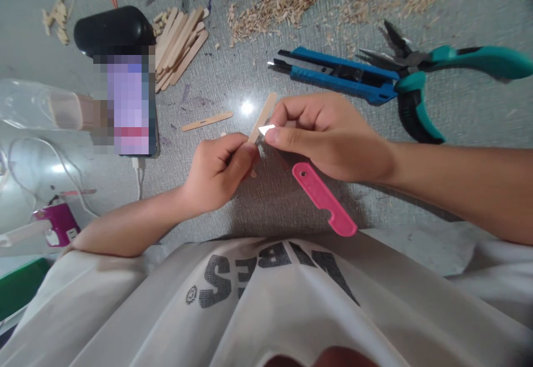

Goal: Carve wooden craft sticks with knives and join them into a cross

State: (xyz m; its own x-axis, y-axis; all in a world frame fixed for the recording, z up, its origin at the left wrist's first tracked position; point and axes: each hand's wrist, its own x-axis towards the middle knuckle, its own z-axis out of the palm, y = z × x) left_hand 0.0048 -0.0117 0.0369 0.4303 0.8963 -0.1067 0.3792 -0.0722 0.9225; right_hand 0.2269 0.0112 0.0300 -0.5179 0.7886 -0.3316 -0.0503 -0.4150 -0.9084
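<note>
The person's left hand (220, 170) gripped a flat, pale wooden stick (266, 109) above the grey textured table (179, 153), while the right hand (339, 136) pinched a small, shiny, pointed metal blade (266, 129) at the stick's edge. A notched pink plastic handle (327, 200) lay nearer the body; a blue plastic utility knife (341, 75) lay beyond the right hand, beside teal-and-black pliers (483, 60)

Craft workspace, grey table (227, 86), wood shavings (287, 3), pliers (413, 63), blue cutter (328, 83), wooden sticks (179, 45)
</note>
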